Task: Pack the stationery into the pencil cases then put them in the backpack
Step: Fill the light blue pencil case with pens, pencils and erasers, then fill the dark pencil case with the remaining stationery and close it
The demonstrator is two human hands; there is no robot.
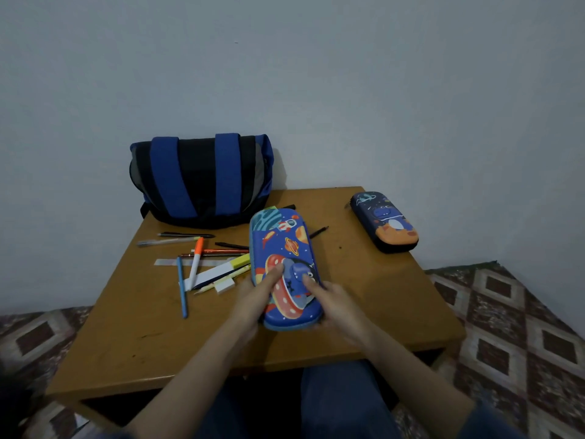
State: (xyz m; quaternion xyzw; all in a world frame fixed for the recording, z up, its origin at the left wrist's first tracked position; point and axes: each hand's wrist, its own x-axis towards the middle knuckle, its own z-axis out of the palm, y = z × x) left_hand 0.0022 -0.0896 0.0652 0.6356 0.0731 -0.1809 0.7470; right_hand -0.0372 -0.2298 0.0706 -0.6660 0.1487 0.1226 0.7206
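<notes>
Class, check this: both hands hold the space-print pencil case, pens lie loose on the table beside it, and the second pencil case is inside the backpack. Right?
No. The head view shows the second pencil case on the table, at its far right corner, apart from the backpack. The left hand and right hand do hold the space-print pencil case, pens loose beside it.

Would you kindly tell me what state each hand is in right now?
Left hand: grips the blue space pencil case, thumb on its lid.
Right hand: grips the same case, thumb on its lid.
</notes>
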